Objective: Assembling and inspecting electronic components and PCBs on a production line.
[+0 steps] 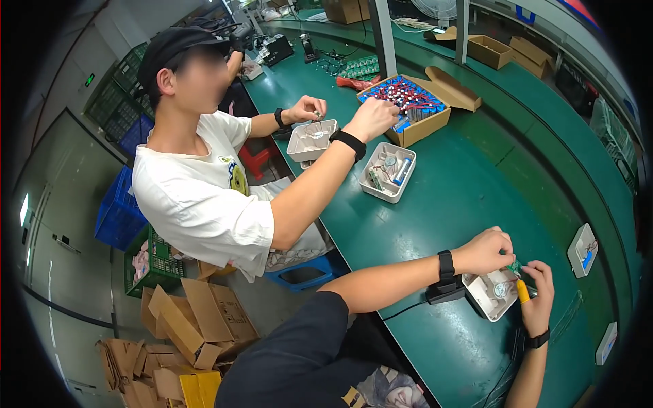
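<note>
My left hand (486, 251) is closed, its fingertips pinching a small green circuit board (515, 266). Closed around a slim yellow-handled tool (522, 291), my right hand (539, 299) meets the board from the other side; the tool's exact kind is unclear. Beneath both hands lies an open white plastic housing (487, 307) with a round whitish part and thin wires inside. A small black device (445, 291) with a cable stands beside the housing, under my left wrist.
On my left a co-worker (197, 170) reaches into a cardboard box (425, 129) of blue battery cells with wires. Another filled housing (386, 194) sits on the green bench (449, 194). Far right are a white housing (583, 251) and a small white piece (606, 344). Cartons (204, 319) lie on the floor.
</note>
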`<act>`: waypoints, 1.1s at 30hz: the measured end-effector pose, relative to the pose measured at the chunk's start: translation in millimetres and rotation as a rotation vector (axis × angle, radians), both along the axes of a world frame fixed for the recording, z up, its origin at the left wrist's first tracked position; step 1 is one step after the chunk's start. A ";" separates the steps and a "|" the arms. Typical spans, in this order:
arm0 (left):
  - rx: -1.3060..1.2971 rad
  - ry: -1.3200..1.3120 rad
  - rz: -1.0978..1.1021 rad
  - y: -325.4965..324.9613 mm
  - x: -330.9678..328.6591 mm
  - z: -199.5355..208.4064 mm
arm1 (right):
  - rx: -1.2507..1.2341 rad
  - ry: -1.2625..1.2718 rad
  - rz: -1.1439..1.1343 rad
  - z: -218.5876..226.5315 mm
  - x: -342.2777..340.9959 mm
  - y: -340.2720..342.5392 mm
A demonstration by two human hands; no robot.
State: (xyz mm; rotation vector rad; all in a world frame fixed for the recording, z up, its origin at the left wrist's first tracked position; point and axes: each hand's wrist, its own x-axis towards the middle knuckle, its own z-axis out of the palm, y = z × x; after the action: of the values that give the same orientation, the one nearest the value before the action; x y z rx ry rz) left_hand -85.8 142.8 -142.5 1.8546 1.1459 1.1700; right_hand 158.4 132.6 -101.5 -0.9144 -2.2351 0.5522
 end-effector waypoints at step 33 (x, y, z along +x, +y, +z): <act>0.010 0.583 0.164 -37.4 -26.2 58.1 | 0.050 0.034 -0.109 -10.8 5.1 7.3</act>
State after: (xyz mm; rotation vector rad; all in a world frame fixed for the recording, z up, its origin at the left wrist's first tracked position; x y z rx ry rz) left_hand -112.0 105.4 -84.5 2.2163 1.6311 0.7242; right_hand 163.4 140.0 -112.3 -0.9871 -2.1452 0.4565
